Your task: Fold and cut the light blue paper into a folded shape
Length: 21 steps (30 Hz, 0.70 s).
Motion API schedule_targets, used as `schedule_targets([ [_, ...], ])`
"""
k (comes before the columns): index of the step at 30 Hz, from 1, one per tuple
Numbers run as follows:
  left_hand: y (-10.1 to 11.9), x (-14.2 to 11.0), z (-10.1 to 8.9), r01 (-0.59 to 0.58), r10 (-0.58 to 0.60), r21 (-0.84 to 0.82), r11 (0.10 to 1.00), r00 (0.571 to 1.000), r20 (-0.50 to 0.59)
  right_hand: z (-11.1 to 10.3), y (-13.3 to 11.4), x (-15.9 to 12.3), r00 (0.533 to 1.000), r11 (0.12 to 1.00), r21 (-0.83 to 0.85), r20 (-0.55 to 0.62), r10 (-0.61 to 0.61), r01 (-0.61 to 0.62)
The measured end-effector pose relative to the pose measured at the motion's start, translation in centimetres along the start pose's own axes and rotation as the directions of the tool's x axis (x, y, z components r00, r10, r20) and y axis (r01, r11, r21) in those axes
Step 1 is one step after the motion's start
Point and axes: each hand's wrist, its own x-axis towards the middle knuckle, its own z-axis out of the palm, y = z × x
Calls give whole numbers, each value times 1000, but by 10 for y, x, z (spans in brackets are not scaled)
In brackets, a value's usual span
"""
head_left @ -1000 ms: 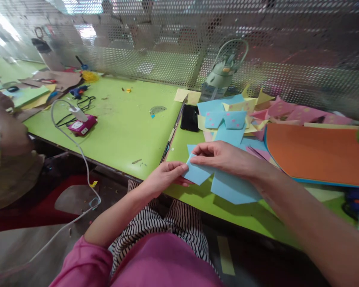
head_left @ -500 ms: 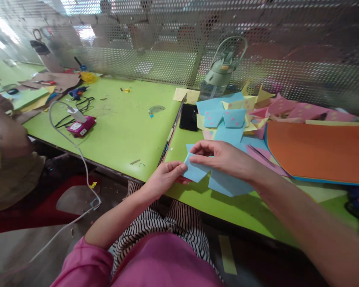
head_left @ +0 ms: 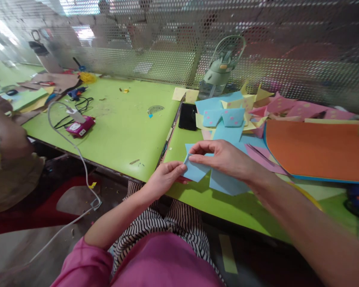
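Note:
A light blue piece of folded paper (head_left: 196, 172) is held between my two hands over the front edge of the green table. My left hand (head_left: 171, 173) pinches its left corner, thumb on top. My right hand (head_left: 219, 155) grips the upper edge, with thumb and forefinger pressed together near the top left corner; part of the paper is hidden under this hand. Just below and right of it, another blue sheet (head_left: 227, 184) lies on the table. Beyond my hands sits a blue folded paper shape with pink dots (head_left: 224, 118), on more blue paper.
A black phone (head_left: 187, 116) and a green-lidded bottle (head_left: 219, 73) stand behind. On the right are orange sheets (head_left: 317, 149) and pink paper pieces (head_left: 299, 109). A magenta power block (head_left: 80, 126) with a white cable lies left, near another person's arm (head_left: 6, 123).
Both hands keep their hold on the blue paper and have barely moved. The view has shifted very slightly, and a yellow curved edge shows more beside my right forearm.

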Motion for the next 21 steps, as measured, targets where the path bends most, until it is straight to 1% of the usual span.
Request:
schedule_targets([
  [6,0,0,0,-10,10,-9,1000,1000,-4,1,1,0,1000,1000,-5,2,22,-22],
  [11,-3,1,0,-33,33,-23,999,999,-19,2,5,-4,997,999,-20,-61,47,-48],
  [15,-5,1,-1,-43,44,7,999,999,-21,2,7,-7,994,997,-36,-88,61,-65],
  [19,-7,0,-2,-45,46,53,998,999,-12,3,4,-8,994,999,-20,-97,42,-45],
  [21,-7,0,-3,-82,85,102,991,996,-27,3,2,-8,996,999,-24,-80,35,-37],
])
